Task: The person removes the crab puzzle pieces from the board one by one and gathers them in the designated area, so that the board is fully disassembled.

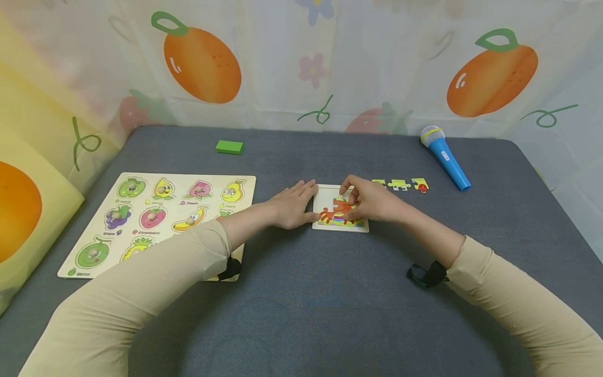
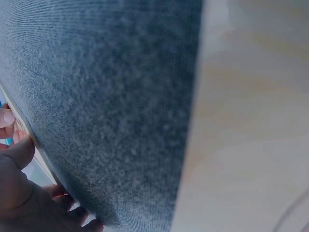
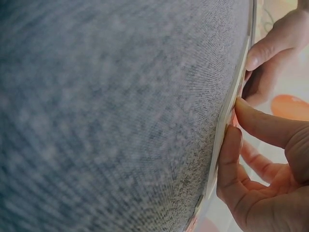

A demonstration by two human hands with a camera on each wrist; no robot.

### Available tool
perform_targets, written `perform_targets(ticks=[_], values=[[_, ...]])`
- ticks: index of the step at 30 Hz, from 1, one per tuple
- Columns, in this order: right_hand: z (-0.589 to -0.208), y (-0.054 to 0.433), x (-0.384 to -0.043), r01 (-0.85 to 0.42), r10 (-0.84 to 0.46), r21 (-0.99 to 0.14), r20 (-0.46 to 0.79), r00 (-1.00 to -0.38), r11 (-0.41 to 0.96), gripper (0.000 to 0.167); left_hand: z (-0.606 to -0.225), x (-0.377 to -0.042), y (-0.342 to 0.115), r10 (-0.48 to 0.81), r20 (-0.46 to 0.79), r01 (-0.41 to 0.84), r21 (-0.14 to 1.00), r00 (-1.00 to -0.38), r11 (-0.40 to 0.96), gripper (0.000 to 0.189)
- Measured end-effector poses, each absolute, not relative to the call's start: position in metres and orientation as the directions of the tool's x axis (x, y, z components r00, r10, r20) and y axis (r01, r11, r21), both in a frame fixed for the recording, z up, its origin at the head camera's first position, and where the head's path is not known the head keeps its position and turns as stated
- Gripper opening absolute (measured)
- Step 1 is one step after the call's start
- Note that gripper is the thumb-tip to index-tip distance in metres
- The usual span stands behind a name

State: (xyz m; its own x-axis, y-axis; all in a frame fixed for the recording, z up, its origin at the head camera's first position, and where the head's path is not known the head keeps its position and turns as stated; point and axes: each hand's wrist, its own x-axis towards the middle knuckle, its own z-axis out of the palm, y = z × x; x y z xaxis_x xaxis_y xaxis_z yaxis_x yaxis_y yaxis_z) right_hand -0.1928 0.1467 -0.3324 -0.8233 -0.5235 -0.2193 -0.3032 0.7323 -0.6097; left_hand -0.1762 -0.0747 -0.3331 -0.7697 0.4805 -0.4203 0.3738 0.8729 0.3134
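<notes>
A small white-framed jigsaw tray [image 1: 325, 192] lies on the table, partly filled with pieces forming a red crab picture [image 1: 340, 210]. My left hand [image 1: 292, 206] rests at its left edge with fingers extended, the thumb low on the frame. Over the right part of the tray, my right hand [image 1: 372, 200] has its thumb and index finger curled around a puzzle piece [image 3: 235, 119], mostly hidden by the fingers. In the right wrist view those fingertips are right at the tray surface. Several loose jigsaw pieces [image 1: 399, 185] lie in a row just beyond the right hand.
A wooden fruit peg puzzle board [image 1: 179, 196] lies at the left, partly under the left forearm. Behind it sits a green block [image 1: 230, 147]. A blue toy microphone [image 1: 447, 157] lies at the back right. A fruit-print curtain [image 1: 273, 63] hangs behind the grey table [image 1: 301, 293].
</notes>
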Motion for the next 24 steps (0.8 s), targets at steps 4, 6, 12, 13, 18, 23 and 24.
perform_targets(ticks=[4, 6, 12, 13, 18, 23, 24], values=[[-0.3326, 0.1462, -0.1924, -0.3, -0.517, -0.61, -0.214, -0.829, 0.734, 0.051, -0.3339, -0.1763, -0.0742, 0.473, -0.424, 0.369, 0.305, -0.773, 0.878, 0.077], [-0.3324, 0.1462, -0.192, -0.298, -0.513, -0.61, -0.211, -0.832, 0.734, 0.051, -0.3344, -0.1764, -0.0739, 0.47, -0.422, 0.368, 0.303, -0.775, 0.879, 0.077], [-0.3318, 0.1464, -0.1907, -0.297, -0.511, -0.616, -0.203, -0.835, 0.73, 0.051, -0.3349, -0.1764, -0.0739, 0.469, -0.423, 0.366, 0.304, -0.775, 0.879, 0.077], [-0.3318, 0.1464, -0.1907, -0.296, -0.51, -0.618, -0.201, -0.836, 0.728, 0.049, -0.3344, -0.1762, -0.074, 0.472, -0.423, 0.367, 0.307, -0.774, 0.878, 0.077], [-0.3309, 0.146, -0.1905, -0.281, -0.5, -0.631, -0.196, -0.844, 0.723, 0.035, -0.3319, -0.1752, -0.0748, 0.48, -0.422, 0.373, 0.314, -0.769, 0.873, 0.077], [-0.3308, 0.1458, -0.1896, -0.25, -0.487, -0.655, -0.207, -0.848, 0.713, 0.022, -0.3332, -0.1755, -0.0746, 0.48, -0.417, 0.376, 0.309, -0.772, 0.873, 0.077], [-0.3309, 0.146, -0.1894, -0.243, -0.485, -0.662, -0.208, -0.849, 0.709, 0.02, -0.3331, -0.1753, -0.0747, 0.481, -0.414, 0.377, 0.311, -0.773, 0.873, 0.077]])
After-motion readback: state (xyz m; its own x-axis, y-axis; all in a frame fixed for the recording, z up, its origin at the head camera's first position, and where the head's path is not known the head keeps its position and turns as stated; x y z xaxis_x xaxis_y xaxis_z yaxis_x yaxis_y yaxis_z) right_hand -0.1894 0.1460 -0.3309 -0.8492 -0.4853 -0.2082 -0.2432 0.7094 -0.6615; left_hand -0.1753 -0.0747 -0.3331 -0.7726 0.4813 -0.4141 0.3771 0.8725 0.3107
